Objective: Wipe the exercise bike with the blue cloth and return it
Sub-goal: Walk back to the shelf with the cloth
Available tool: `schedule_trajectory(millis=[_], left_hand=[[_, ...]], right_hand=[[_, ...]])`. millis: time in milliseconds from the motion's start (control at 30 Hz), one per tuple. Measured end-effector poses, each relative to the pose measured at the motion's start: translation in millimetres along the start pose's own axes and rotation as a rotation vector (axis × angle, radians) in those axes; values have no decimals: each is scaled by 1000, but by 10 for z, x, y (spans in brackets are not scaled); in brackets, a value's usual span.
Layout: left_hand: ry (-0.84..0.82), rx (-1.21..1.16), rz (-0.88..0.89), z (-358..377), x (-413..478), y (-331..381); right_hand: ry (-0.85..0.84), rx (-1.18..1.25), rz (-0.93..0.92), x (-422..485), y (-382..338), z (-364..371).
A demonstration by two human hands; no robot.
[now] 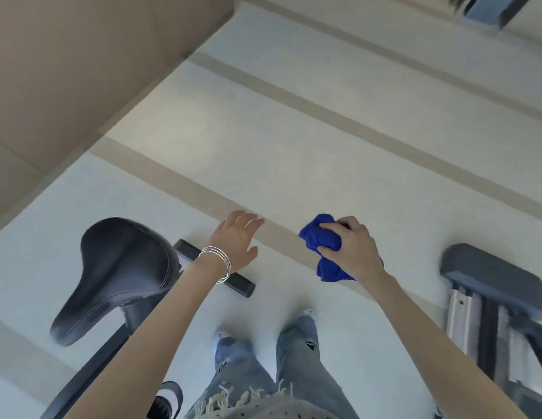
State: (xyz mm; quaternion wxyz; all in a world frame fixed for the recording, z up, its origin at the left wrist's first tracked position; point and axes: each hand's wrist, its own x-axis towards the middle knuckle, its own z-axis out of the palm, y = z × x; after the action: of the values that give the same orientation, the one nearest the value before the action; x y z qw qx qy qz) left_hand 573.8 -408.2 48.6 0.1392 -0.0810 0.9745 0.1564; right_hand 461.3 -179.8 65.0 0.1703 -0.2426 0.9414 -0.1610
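Cloth (321,246): solid deep blue, no pattern. Bike saddle (118,273): black with a dull sheen; the base bar (242,284) beside it is black too. Floor (263,140): pale off-white crossed by diagonal beige stripes. Wall (82,71): plain tan. Bracelets (218,261): silver. Jeans (306,367): faded light blue, frayed pale threads at the rips. Shoes (221,338): white. Padded seat (490,276) at right: grey.

A gym — exercise bike saddle (118,276), padded bench (490,278).
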Motion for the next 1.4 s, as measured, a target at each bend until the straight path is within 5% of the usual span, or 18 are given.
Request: schedule_trajectory(millis=[233, 567, 1000, 1400], left_hand=[[-80, 104, 98, 59, 595, 895], [-140, 168, 223, 121, 1398, 2009], [-211, 511, 210, 135, 2202, 2637], [-151, 466, 346, -206, 3695, 2987]], right_hand=[[90, -100, 63, -44, 889, -292], [231, 639, 268, -127, 2023, -817], [346, 739, 398, -54, 2783, -1086], [420, 667, 448, 908, 3215, -1716]])
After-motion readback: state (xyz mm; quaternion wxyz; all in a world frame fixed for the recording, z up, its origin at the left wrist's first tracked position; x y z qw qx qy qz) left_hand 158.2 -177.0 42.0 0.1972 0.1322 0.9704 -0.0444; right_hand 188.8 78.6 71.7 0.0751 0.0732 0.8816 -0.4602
